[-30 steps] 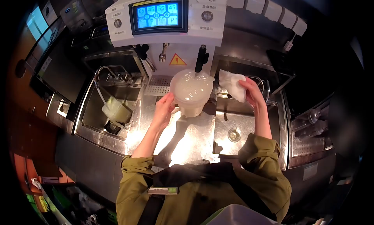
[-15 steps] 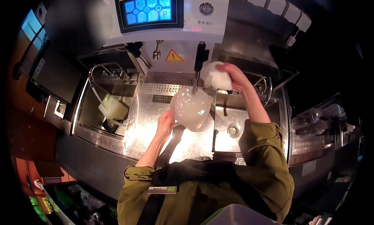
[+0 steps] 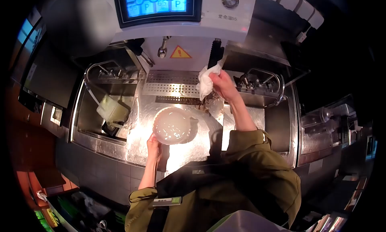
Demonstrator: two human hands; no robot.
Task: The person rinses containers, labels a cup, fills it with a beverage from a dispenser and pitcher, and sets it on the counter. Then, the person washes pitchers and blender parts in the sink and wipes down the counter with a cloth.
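Our hands are both full.
Our left hand (image 3: 153,146) grips the tub (image 3: 157,125) (glossy, pale contents) near mid-frame; our right hand (image 3: 224,85) holds white cloth (image 3: 205,82) at the black-sleeved wand (image 3: 216,54), upper middle.

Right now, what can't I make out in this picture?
All in the head view:
Black wand: lower end hidden by the white cloth.
Left hand: grip partly hidden by the tub.
Screen: top cut off by the upper edge.
Round shape, upper left: too blurred.
Badge: lettering too small.
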